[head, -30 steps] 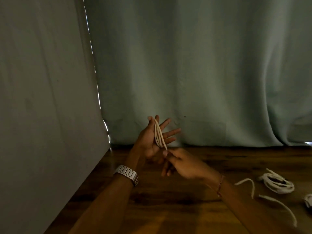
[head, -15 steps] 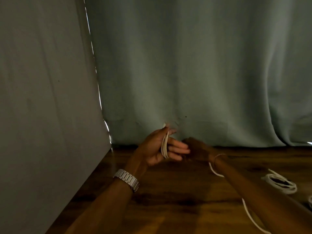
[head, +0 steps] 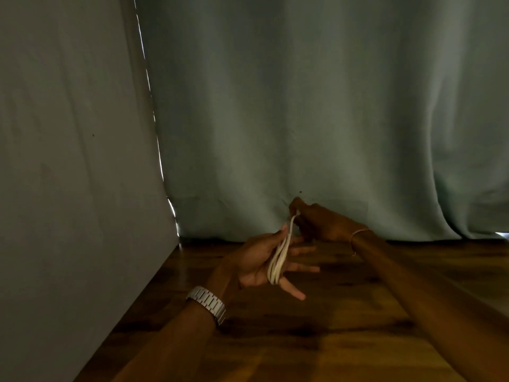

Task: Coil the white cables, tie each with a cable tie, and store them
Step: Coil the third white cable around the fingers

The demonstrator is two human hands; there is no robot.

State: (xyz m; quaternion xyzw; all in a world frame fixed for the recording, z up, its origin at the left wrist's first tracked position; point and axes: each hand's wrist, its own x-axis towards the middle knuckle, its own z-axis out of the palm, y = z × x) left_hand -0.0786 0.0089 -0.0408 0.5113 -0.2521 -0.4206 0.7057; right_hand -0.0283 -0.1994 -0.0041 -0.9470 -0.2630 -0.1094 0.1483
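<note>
Head view: left hand (head: 257, 264) now sits lower, palm up, fingers spread straight, white cable (head: 278, 261) looped round them. Right hand (head: 316, 221) has risen above it near the curtain (head: 303, 106), pinching the cable's end. Coiled cables seen earlier on the wooden surface (head: 316, 326) are out of frame.

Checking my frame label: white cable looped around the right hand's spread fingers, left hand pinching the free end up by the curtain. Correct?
Hands are swapped. The head view shows the white cable looped around the spread fingers of the left hand, the one wearing the metal watch. The right hand pinches the free end up by the curtain.
</note>
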